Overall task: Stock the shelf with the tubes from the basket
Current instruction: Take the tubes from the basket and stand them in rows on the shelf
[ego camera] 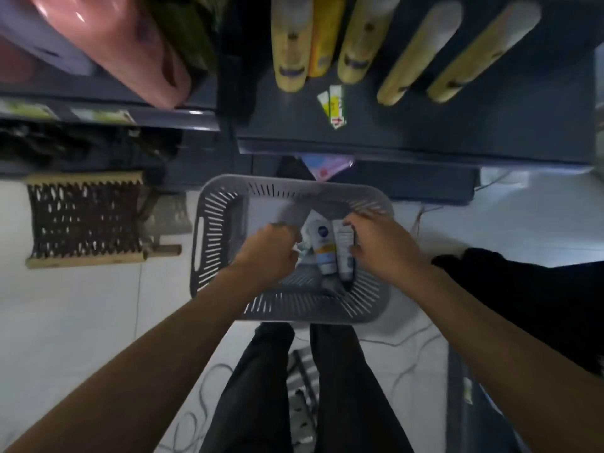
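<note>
A grey slotted plastic basket [215,223] stands on the floor in front of the dark shelf [425,132]. Inside it lie a white tube with a blue round logo and an orange band [323,246] and a pale grey-white tube [344,253] beside it. My left hand [271,246] is down in the basket with its fingers curled at a grey tube [292,214]. My right hand [379,243] is closed around the upper end of the pale tube. Several yellow tubes [291,50] lie in a row on the shelf.
A pink plastic tub [124,50] sits on the shelf to the left. A woven mat on a wooden frame [85,220] lies left of the basket. Cables run over the white floor near my legs [343,387]. A small pink packet [327,166] sticks out under the shelf.
</note>
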A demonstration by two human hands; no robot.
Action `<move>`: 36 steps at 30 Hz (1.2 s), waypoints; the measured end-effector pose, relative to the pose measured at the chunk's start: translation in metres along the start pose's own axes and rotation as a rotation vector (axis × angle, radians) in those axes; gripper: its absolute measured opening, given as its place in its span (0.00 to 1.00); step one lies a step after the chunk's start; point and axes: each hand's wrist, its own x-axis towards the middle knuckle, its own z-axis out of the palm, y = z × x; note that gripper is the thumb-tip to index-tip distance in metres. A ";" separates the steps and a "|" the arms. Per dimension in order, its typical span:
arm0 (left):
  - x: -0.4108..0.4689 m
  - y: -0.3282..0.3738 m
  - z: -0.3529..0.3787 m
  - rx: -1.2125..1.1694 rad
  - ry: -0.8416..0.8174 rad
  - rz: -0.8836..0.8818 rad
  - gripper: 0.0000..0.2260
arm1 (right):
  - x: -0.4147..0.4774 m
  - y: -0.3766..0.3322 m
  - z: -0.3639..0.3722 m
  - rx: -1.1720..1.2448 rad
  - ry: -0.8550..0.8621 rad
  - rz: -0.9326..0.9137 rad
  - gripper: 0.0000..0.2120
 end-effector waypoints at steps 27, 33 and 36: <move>0.140 -0.052 0.082 0.235 -0.113 0.091 0.25 | 0.135 0.029 0.111 -0.356 -0.231 0.099 0.20; 0.116 -0.047 0.060 0.173 0.000 -0.004 0.15 | 0.116 0.011 0.077 -0.277 -0.161 0.075 0.15; 0.100 -0.039 0.043 0.215 0.036 0.000 0.14 | 0.099 0.001 0.061 -0.293 -0.108 0.080 0.13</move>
